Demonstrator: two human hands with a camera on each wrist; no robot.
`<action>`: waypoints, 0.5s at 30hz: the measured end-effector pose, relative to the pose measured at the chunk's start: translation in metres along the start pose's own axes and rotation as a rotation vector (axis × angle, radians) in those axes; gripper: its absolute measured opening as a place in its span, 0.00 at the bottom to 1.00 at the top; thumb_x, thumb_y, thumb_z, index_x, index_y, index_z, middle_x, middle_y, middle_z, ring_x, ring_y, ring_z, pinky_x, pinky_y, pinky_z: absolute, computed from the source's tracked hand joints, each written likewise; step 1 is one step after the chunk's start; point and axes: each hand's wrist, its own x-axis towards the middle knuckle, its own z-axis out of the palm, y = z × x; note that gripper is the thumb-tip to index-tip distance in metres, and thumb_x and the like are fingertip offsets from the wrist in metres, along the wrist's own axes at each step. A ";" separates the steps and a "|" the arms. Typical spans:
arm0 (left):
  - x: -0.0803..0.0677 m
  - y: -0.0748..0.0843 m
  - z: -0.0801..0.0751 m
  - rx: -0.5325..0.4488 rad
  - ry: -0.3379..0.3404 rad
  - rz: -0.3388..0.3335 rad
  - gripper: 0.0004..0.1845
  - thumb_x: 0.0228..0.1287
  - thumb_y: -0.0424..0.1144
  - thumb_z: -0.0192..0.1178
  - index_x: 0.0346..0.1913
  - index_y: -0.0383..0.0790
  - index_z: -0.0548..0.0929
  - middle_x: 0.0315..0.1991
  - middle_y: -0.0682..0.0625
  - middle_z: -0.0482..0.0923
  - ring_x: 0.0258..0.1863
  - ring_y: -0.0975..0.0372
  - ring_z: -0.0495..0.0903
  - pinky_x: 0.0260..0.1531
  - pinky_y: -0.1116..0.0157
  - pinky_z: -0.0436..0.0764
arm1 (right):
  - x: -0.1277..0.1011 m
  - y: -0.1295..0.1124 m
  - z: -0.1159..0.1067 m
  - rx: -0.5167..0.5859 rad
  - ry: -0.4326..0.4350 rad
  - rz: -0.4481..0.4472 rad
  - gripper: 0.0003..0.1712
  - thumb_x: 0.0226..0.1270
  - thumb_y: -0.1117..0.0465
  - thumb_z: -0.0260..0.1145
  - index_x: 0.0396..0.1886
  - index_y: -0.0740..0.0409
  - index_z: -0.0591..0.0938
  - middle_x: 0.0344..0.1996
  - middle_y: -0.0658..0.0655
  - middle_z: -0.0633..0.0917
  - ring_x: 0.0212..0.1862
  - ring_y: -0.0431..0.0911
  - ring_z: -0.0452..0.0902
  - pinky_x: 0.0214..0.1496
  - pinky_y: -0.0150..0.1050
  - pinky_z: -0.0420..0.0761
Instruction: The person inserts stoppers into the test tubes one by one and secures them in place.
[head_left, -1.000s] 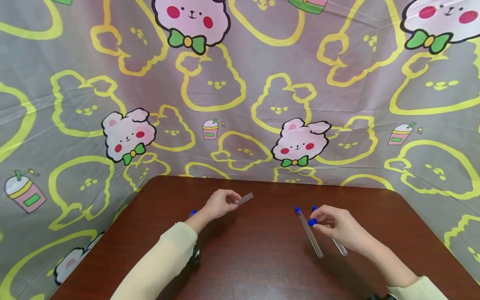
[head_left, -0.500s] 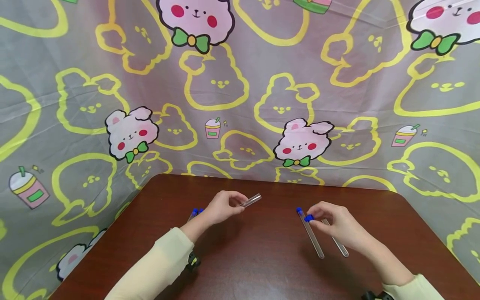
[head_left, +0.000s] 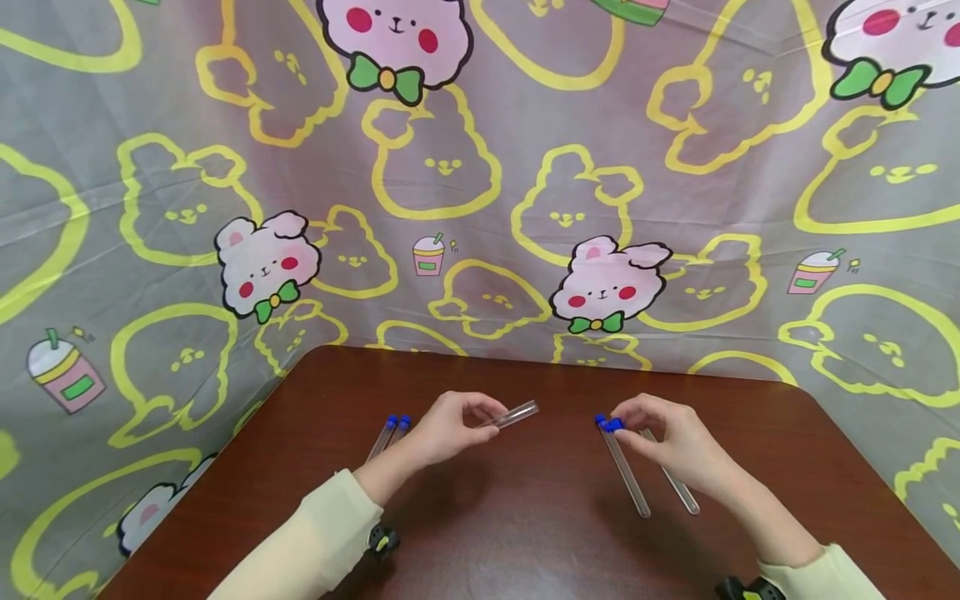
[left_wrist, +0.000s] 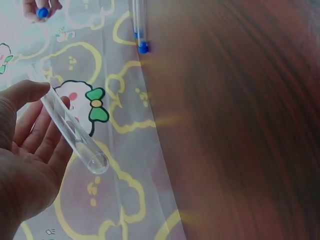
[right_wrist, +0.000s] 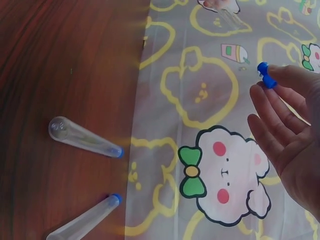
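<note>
My left hand (head_left: 453,427) pinches a clear test tube (head_left: 522,413) between thumb and fingers. The far end of the tube points right, and its rounded end shows in the left wrist view, below the thumb of the left hand (left_wrist: 30,160). With thumb and fingertips my right hand (head_left: 681,429) grips a small blue stopper (right_wrist: 267,76). A gap separates the stopper from the tube. Under and beside the right hand, one blue-capped test tube (head_left: 626,477) and another capped tube (head_left: 682,492) lie on the table; the hand hides the second one's cap.
Two more blue-capped tubes (head_left: 382,435) lie by the left forearm, partly hidden behind it. The dark brown table (head_left: 517,533) ends at a grey cartoon-print cloth (head_left: 480,125) behind and at the sides.
My left hand has moved right with the test tube. My right hand has drifted slightly left and up with the stopper, narrowing the gap. The capped tubes at left show more.
</note>
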 end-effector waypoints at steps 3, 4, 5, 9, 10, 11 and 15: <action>-0.002 0.006 0.001 -0.013 -0.013 -0.015 0.11 0.57 0.29 0.69 0.43 0.41 0.86 0.34 0.56 0.83 0.34 0.64 0.80 0.38 0.58 0.80 | 0.002 -0.002 0.000 0.023 0.011 -0.001 0.15 0.55 0.69 0.74 0.41 0.53 0.83 0.32 0.40 0.85 0.35 0.38 0.82 0.39 0.38 0.81; -0.003 0.007 0.001 -0.013 -0.017 -0.022 0.11 0.57 0.29 0.70 0.43 0.41 0.86 0.34 0.56 0.83 0.34 0.64 0.80 0.38 0.59 0.80 | 0.002 -0.002 0.000 0.030 0.015 -0.003 0.15 0.54 0.69 0.74 0.41 0.52 0.83 0.32 0.40 0.85 0.34 0.38 0.82 0.39 0.38 0.81; -0.004 0.009 0.002 -0.013 -0.021 -0.028 0.11 0.57 0.30 0.70 0.44 0.42 0.86 0.34 0.57 0.83 0.34 0.64 0.80 0.37 0.59 0.80 | 0.003 -0.003 0.000 0.036 0.019 -0.007 0.16 0.54 0.70 0.74 0.41 0.52 0.83 0.32 0.40 0.85 0.34 0.38 0.82 0.38 0.38 0.81; -0.006 0.011 0.005 -0.015 -0.031 -0.039 0.11 0.57 0.30 0.70 0.44 0.43 0.86 0.33 0.58 0.83 0.34 0.64 0.80 0.36 0.61 0.81 | 0.006 -0.006 0.002 0.072 0.028 -0.032 0.16 0.54 0.72 0.74 0.41 0.54 0.83 0.32 0.43 0.86 0.34 0.39 0.82 0.40 0.38 0.82; -0.006 0.011 0.005 -0.019 -0.032 -0.038 0.11 0.57 0.30 0.70 0.44 0.43 0.86 0.34 0.58 0.83 0.34 0.64 0.80 0.37 0.62 0.81 | 0.006 -0.007 0.002 0.082 0.027 -0.038 0.16 0.54 0.72 0.73 0.42 0.55 0.83 0.33 0.44 0.86 0.35 0.39 0.82 0.40 0.37 0.82; -0.006 0.011 0.006 -0.023 -0.031 -0.032 0.11 0.57 0.30 0.70 0.43 0.43 0.86 0.34 0.58 0.83 0.34 0.64 0.80 0.37 0.61 0.80 | 0.007 -0.008 0.003 0.092 0.029 -0.042 0.16 0.54 0.72 0.73 0.42 0.56 0.83 0.33 0.45 0.86 0.35 0.39 0.82 0.40 0.35 0.82; -0.007 0.011 0.009 -0.044 -0.025 -0.005 0.11 0.56 0.29 0.70 0.43 0.42 0.87 0.33 0.58 0.83 0.34 0.65 0.80 0.39 0.59 0.80 | 0.010 -0.015 0.006 0.126 0.035 -0.054 0.15 0.56 0.70 0.73 0.43 0.57 0.83 0.33 0.47 0.86 0.34 0.40 0.83 0.40 0.32 0.81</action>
